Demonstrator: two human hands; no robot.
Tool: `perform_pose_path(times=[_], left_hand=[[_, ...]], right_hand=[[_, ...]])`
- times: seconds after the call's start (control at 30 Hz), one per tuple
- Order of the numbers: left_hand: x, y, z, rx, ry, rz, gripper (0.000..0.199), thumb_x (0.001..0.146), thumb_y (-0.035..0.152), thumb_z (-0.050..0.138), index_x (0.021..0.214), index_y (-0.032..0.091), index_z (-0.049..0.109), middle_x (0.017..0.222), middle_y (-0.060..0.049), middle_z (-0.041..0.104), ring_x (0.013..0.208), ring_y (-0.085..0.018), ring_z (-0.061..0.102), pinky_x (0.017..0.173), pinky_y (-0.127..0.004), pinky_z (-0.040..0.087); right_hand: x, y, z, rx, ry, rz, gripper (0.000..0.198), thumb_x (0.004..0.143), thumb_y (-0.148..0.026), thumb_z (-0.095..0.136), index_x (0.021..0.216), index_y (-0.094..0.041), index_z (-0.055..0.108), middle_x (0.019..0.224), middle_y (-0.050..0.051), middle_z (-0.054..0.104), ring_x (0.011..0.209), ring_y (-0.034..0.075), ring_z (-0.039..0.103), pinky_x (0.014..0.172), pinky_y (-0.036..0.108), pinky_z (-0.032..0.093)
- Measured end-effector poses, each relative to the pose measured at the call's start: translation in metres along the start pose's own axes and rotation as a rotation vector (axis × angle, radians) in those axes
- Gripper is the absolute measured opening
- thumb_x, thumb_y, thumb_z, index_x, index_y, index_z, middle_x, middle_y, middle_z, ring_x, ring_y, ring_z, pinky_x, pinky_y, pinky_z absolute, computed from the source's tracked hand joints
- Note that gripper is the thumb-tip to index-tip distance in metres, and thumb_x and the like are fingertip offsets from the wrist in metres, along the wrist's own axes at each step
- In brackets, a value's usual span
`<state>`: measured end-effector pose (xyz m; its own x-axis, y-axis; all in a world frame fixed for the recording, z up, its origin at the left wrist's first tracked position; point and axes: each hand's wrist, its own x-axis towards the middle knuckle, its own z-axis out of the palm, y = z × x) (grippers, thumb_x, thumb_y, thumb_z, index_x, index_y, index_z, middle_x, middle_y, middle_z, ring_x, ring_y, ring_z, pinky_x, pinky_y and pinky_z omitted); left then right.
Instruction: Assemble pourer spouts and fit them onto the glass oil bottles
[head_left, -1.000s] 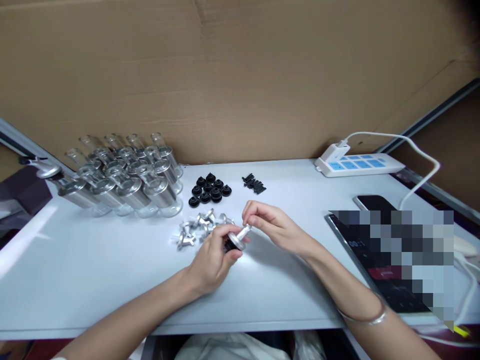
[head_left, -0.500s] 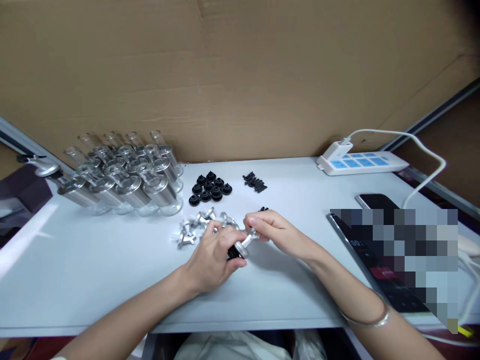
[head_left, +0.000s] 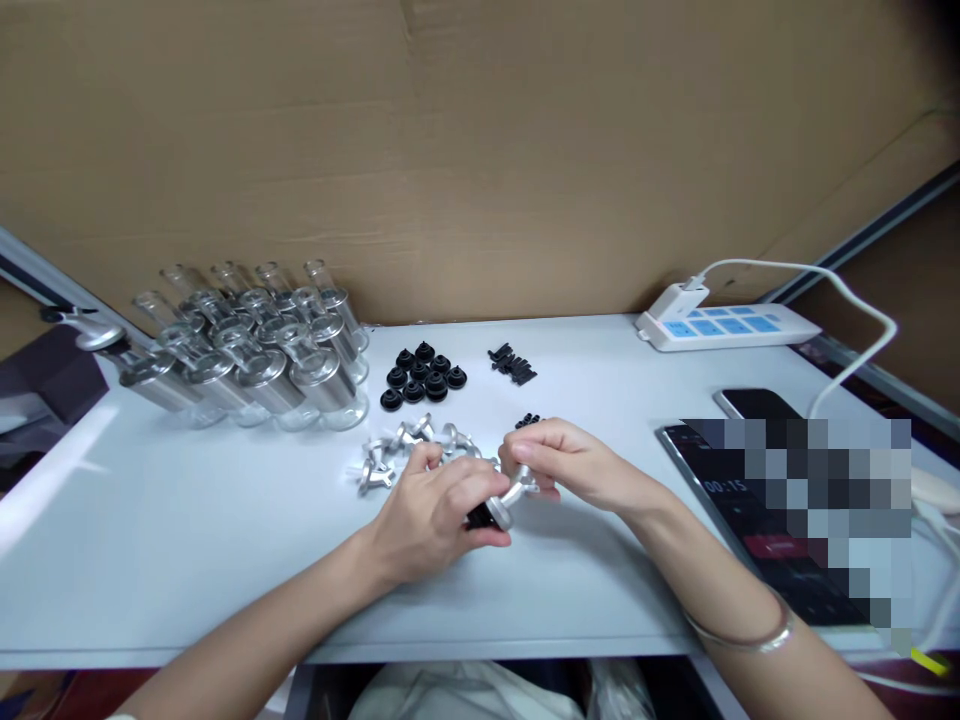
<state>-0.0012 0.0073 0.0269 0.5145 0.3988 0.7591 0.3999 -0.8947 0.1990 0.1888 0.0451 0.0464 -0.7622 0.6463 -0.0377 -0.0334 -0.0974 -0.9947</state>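
Observation:
Over the middle of the table, my left hand is closed round a bottle pourer, gripping its black ribbed stopper. The pourer's silver spout points up and to the right. My right hand is closed in a pinch at the spout's tip; whatever small part lies between its fingertips is hidden. Just beyond my left hand lie several loose silver pourer spouts. Farther back sits a cluster of black stoppers. Small black strips lie to their right, and tiny black pieces show just behind my right hand.
Several glass bottles with metal sleeves stand in rows at the left. The front-left bottle carries a fitted pourer. A power strip with a plugged-in charger is at the back right. Two phones lie on the right, the larger phone nearer me.
Both hands and the pourer have shifted slightly to the right. My right hand stays at the spout's tip, and more of the tiny black pieces show behind it.

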Motion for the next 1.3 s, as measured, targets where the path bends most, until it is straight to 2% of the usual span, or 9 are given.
perform_pose_path(times=[0.33, 0.47, 0.53, 0.6, 0.7, 0.77, 0.87, 1.1, 1.3], left_hand=[[-0.007, 0.004, 0.007, -0.203, 0.069, -0.269, 0.037, 0.094, 0.05, 0.036, 0.115, 0.021, 0.043, 0.084, -0.002, 0.065, 0.062, -0.014, 0.054, 0.066, -0.03, 0.039], [-0.004, 0.013, 0.009, -0.669, 0.061, -0.622, 0.034, 0.097, 0.049, 0.028, 0.11, 0.021, 0.039, 0.079, -0.002, 0.061, 0.05, -0.01, 0.048, 0.049, -0.024, 0.039], [-0.002, 0.012, 0.006, -0.821, 0.028, -0.684, 0.028, 0.099, 0.043, 0.023, 0.111, 0.021, 0.037, 0.085, -0.003, 0.062, 0.047, -0.008, 0.048, 0.047, -0.023, 0.04], [0.0, 0.006, 0.002, -0.68, -0.003, -0.576, 0.026, 0.098, 0.041, 0.032, 0.112, 0.021, 0.039, 0.095, -0.007, 0.062, 0.065, -0.012, 0.058, 0.059, -0.027, 0.047], [0.0, -0.007, -0.006, -0.183, -0.003, -0.306, 0.031, 0.09, 0.042, 0.052, 0.11, 0.019, 0.046, 0.103, -0.01, 0.06, 0.092, -0.021, 0.059, 0.075, -0.034, 0.046], [0.001, -0.012, -0.009, 0.058, -0.007, -0.197, 0.028, 0.09, 0.039, 0.054, 0.107, 0.018, 0.049, 0.098, -0.009, 0.062, 0.087, -0.02, 0.059, 0.074, -0.034, 0.043], [0.003, -0.01, -0.011, 0.121, -0.04, -0.205, 0.022, 0.093, 0.037, 0.047, 0.103, 0.018, 0.05, 0.089, -0.005, 0.065, 0.077, -0.018, 0.06, 0.071, -0.033, 0.04], [0.001, 0.004, -0.007, -0.539, 0.011, -0.647, 0.031, 0.09, 0.046, 0.049, 0.107, 0.022, 0.039, 0.085, -0.002, 0.062, 0.063, -0.012, 0.059, 0.057, -0.024, 0.046], [0.003, 0.008, -0.008, -0.938, -0.137, -0.871, 0.026, 0.097, 0.047, 0.028, 0.107, 0.024, 0.027, 0.073, 0.001, 0.06, 0.044, -0.007, 0.05, 0.049, -0.022, 0.043]], right_hand=[[0.002, 0.009, 0.0, 0.088, 0.066, -0.102, 0.042, 0.089, -0.046, 0.054, 0.06, -0.016, 0.05, 0.054, -0.005, 0.048, 0.048, 0.008, 0.046, 0.054, 0.025, 0.038], [0.007, 0.012, 0.004, 0.068, 0.151, -0.161, 0.042, 0.09, -0.048, 0.051, 0.062, -0.017, 0.05, 0.056, -0.003, 0.049, 0.054, 0.011, 0.05, 0.059, 0.027, 0.04], [0.008, 0.012, 0.007, 0.047, 0.209, -0.193, 0.042, 0.089, -0.051, 0.05, 0.064, -0.018, 0.05, 0.059, -0.002, 0.051, 0.057, 0.012, 0.051, 0.06, 0.027, 0.04], [0.008, 0.011, 0.009, -0.032, 0.275, -0.219, 0.041, 0.088, -0.054, 0.05, 0.069, -0.018, 0.052, 0.063, -0.001, 0.052, 0.061, 0.013, 0.051, 0.062, 0.027, 0.041], [0.006, 0.008, 0.011, -0.218, 0.334, -0.217, 0.04, 0.089, -0.054, 0.047, 0.073, -0.018, 0.053, 0.068, -0.001, 0.052, 0.065, 0.013, 0.05, 0.066, 0.027, 0.04], [0.004, 0.009, 0.014, -0.292, 0.342, -0.213, 0.04, 0.092, -0.052, 0.042, 0.072, -0.019, 0.05, 0.066, -0.002, 0.049, 0.063, 0.012, 0.047, 0.063, 0.027, 0.038], [0.005, 0.013, 0.02, -0.312, 0.409, -0.269, 0.04, 0.095, -0.05, 0.037, 0.07, -0.02, 0.045, 0.065, -0.002, 0.043, 0.061, 0.012, 0.042, 0.06, 0.026, 0.035], [0.009, 0.021, 0.025, -0.565, 0.533, -0.49, 0.034, 0.098, -0.039, 0.032, 0.072, -0.021, 0.044, 0.067, -0.001, 0.043, 0.061, 0.014, 0.043, 0.057, 0.027, 0.036], [0.009, 0.018, 0.019, -0.845, 0.561, -0.667, 0.031, 0.098, -0.032, 0.031, 0.074, -0.021, 0.046, 0.066, 0.001, 0.045, 0.059, 0.014, 0.044, 0.056, 0.027, 0.037]])
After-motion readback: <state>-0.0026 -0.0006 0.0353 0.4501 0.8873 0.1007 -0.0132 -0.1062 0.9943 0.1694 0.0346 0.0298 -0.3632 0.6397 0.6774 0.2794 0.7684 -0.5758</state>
